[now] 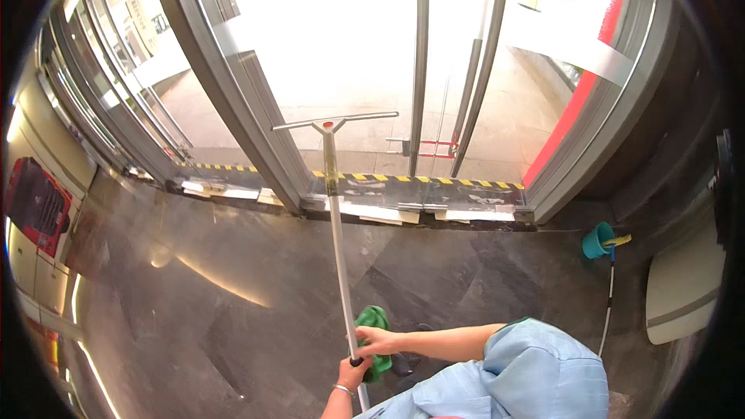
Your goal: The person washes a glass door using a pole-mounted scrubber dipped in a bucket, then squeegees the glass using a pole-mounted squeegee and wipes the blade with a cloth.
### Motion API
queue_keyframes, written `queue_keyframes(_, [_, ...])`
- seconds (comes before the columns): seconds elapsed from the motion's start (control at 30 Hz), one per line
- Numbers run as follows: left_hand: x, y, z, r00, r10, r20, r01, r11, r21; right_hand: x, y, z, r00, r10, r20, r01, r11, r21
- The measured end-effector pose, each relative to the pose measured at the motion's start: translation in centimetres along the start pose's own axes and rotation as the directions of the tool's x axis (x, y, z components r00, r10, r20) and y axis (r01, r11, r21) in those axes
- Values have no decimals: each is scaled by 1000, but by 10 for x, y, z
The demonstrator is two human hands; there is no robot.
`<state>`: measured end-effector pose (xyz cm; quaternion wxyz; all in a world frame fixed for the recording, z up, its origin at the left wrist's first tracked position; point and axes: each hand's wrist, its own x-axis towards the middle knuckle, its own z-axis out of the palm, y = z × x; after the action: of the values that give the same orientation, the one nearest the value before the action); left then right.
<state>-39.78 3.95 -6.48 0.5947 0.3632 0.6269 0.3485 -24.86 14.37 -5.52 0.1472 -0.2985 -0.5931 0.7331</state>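
A long-handled window squeegee point(337, 215) stands out in front of me, its wide blade raised before the glass door point(361, 87). Around the lower part of the pole, at a black collar, my left hand point(353, 371) is closed; a bracelet circles that wrist. Just above it my right hand point(372, 342) is at the pole, with a green cloth point(379, 317) bunched against it. The cloth hangs beside the pole, partly hidden by the fingers. Whether the blade touches the glass I cannot tell.
A teal bucket point(595, 242) with a yellow-headed, long-handled tool point(617, 240) in it stands on the dark floor at right. Pale strips point(378, 213) lie along the door sill, below yellow-black tape point(396, 178). Metal door frames point(233, 87) rise ahead; a red-black object point(38, 206) is far left.
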Motion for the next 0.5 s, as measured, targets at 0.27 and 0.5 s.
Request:
queue_keyframes(0.27, [-49, 8, 10, 869, 50, 493, -99, 992, 74, -84, 4, 30, 937, 99, 336, 57, 903, -425])
queue_keyframes(0.5, [-81, 11, 62, 887, 8, 462, -70, 991, 116, -173, 38, -36, 945, 226, -237, -300, 889, -345])
